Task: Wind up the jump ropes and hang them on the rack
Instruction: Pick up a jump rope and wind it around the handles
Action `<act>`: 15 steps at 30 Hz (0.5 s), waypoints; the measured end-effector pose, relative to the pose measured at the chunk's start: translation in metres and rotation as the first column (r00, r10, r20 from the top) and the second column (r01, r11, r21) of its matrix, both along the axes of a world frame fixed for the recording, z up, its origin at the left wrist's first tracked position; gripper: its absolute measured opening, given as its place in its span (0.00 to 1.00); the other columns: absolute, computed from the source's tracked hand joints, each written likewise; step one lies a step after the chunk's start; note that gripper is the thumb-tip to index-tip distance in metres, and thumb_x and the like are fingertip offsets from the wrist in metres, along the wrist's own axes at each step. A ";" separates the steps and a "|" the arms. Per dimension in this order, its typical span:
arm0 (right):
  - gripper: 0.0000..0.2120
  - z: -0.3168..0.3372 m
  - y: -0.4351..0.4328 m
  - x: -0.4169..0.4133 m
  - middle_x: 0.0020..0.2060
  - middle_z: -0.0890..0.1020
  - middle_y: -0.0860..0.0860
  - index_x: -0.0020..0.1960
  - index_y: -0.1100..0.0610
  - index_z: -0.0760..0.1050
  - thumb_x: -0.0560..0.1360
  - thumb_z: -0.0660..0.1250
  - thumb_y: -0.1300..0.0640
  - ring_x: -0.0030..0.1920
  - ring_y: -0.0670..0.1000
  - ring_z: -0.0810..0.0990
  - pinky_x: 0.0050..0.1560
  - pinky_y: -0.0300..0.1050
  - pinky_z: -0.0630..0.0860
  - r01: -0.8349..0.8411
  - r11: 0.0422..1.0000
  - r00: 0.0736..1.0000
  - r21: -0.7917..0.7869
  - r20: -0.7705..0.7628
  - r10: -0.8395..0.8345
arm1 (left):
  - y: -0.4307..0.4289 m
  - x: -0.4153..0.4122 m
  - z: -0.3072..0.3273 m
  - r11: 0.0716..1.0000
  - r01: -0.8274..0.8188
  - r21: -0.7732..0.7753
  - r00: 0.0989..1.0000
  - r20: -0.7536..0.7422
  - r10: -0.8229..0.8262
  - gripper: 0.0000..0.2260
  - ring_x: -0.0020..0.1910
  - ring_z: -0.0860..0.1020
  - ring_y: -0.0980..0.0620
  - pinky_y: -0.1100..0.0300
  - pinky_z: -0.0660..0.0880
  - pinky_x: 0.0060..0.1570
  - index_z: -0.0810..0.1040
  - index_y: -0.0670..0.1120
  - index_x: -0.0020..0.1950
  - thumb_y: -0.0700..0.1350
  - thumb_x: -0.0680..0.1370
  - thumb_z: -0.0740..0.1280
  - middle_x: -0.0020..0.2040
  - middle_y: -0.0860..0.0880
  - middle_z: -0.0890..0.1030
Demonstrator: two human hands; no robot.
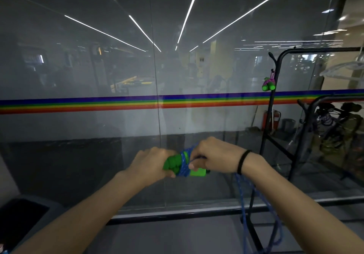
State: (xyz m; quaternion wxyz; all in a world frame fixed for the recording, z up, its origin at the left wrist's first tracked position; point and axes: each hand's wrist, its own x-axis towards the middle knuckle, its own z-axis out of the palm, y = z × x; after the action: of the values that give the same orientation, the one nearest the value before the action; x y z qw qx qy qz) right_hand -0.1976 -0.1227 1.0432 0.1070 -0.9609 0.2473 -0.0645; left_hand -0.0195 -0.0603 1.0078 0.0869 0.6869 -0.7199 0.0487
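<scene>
Winding is the step in hand. In the head view, our left hand (155,162) is closed round the green handles (174,164) just below centre, and our right hand (215,156) pinches the blue rope (184,162) against them, a few turns on. Slack (256,210) hangs toward five o'clock. At two o'clock a finished rope (267,83) hangs on the rack (275,88). Next, we judge, more turns until the slack is gone.

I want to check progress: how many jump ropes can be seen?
2. A blue rope with green handles is in both hands, partly wound, its rest hanging down. A pink rope, wound, hangs on the rack. The rack's dark lower right may hide more.
</scene>
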 end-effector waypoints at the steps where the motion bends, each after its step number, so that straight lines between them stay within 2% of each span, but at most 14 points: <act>1: 0.12 0.004 -0.003 -0.001 0.36 0.82 0.44 0.46 0.57 0.81 0.75 0.65 0.49 0.35 0.39 0.74 0.40 0.34 0.69 -0.029 0.999 1.000 0.020 -0.002 0.029 | 0.001 -0.001 0.005 0.994 0.086 0.061 0.995 0.039 -0.089 0.17 0.51 0.78 0.51 0.59 0.69 0.41 0.74 0.57 0.58 0.55 0.71 0.70 0.50 0.53 0.81; 3: 0.12 0.011 -0.011 -0.002 0.26 0.78 0.38 0.41 0.57 0.82 0.71 0.69 0.48 0.30 0.36 0.74 0.34 0.28 0.66 -0.073 0.996 0.996 0.059 0.046 0.070 | 0.002 -0.003 0.015 0.962 0.224 0.156 0.968 0.082 -0.238 0.15 0.41 0.75 0.56 0.61 0.65 0.34 0.76 0.54 0.53 0.55 0.69 0.71 0.41 0.56 0.79; 5: 0.10 0.012 -0.020 -0.004 0.27 0.79 0.40 0.39 0.59 0.82 0.69 0.72 0.51 0.29 0.37 0.74 0.34 0.27 0.66 -0.120 0.971 0.979 0.209 0.188 0.081 | 0.002 -0.002 0.022 0.942 0.292 0.168 0.952 0.042 -0.303 0.14 0.33 0.70 0.61 0.65 0.62 0.30 0.76 0.53 0.49 0.56 0.68 0.73 0.32 0.59 0.73; 8: 0.06 0.002 -0.032 -0.004 0.26 0.79 0.44 0.36 0.60 0.78 0.71 0.69 0.60 0.27 0.38 0.74 0.32 0.28 0.69 -0.232 0.836 0.915 0.497 0.402 0.016 | 0.000 0.003 0.022 0.916 0.394 0.077 0.910 -0.175 -0.377 0.12 0.28 0.70 0.62 0.68 0.61 0.28 0.75 0.56 0.40 0.57 0.66 0.75 0.28 0.61 0.73; 9: 0.07 0.000 -0.033 -0.003 0.24 0.79 0.43 0.35 0.59 0.77 0.71 0.69 0.59 0.26 0.38 0.74 0.30 0.28 0.69 -0.259 0.778 0.899 0.572 0.438 -0.022 | 0.000 0.002 0.020 0.904 0.424 0.044 0.878 -0.264 -0.399 0.12 0.28 0.70 0.61 0.67 0.62 0.29 0.75 0.54 0.40 0.56 0.65 0.75 0.28 0.60 0.73; 11: 0.08 -0.014 -0.039 -0.002 0.24 0.79 0.44 0.33 0.54 0.77 0.66 0.74 0.53 0.25 0.39 0.75 0.29 0.29 0.72 -0.307 0.697 0.870 0.648 0.488 -0.071 | 0.000 0.000 0.013 0.895 0.445 -0.023 0.798 -0.444 -0.407 0.14 0.30 0.70 0.61 0.63 0.65 0.31 0.79 0.47 0.42 0.52 0.65 0.77 0.31 0.54 0.75; 12: 0.07 -0.021 -0.041 -0.001 0.23 0.80 0.45 0.33 0.52 0.78 0.65 0.75 0.57 0.25 0.39 0.77 0.29 0.30 0.73 -0.319 0.675 0.843 0.665 0.525 -0.118 | -0.001 -0.001 0.009 0.897 0.438 -0.060 0.749 -0.527 -0.401 0.14 0.31 0.71 0.59 0.61 0.66 0.33 0.80 0.45 0.44 0.50 0.65 0.78 0.32 0.51 0.77; 13: 0.10 -0.026 -0.039 -0.001 0.21 0.80 0.44 0.34 0.50 0.77 0.70 0.70 0.64 0.25 0.38 0.78 0.29 0.29 0.74 -0.297 0.663 0.807 0.688 0.551 -0.210 | -0.002 -0.002 0.005 0.901 0.422 -0.102 0.694 -0.604 -0.393 0.14 0.33 0.73 0.57 0.60 0.69 0.35 0.81 0.45 0.46 0.48 0.64 0.78 0.35 0.47 0.79; 15: 0.18 -0.041 -0.039 0.005 0.18 0.78 0.42 0.36 0.54 0.70 0.77 0.54 0.72 0.22 0.37 0.77 0.27 0.29 0.74 -0.204 0.612 0.688 0.764 0.556 -0.466 | -0.003 -0.003 -0.002 0.913 0.365 -0.182 0.582 -0.721 -0.376 0.15 0.39 0.78 0.54 0.58 0.74 0.40 0.82 0.45 0.50 0.44 0.65 0.78 0.42 0.44 0.84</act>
State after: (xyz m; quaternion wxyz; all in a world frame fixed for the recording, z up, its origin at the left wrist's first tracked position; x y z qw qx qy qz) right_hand -0.1930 -0.1618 1.0019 0.5931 -0.6873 0.2647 -0.3252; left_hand -0.0223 -0.0632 1.0060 0.3852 0.4803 -0.7474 -0.2497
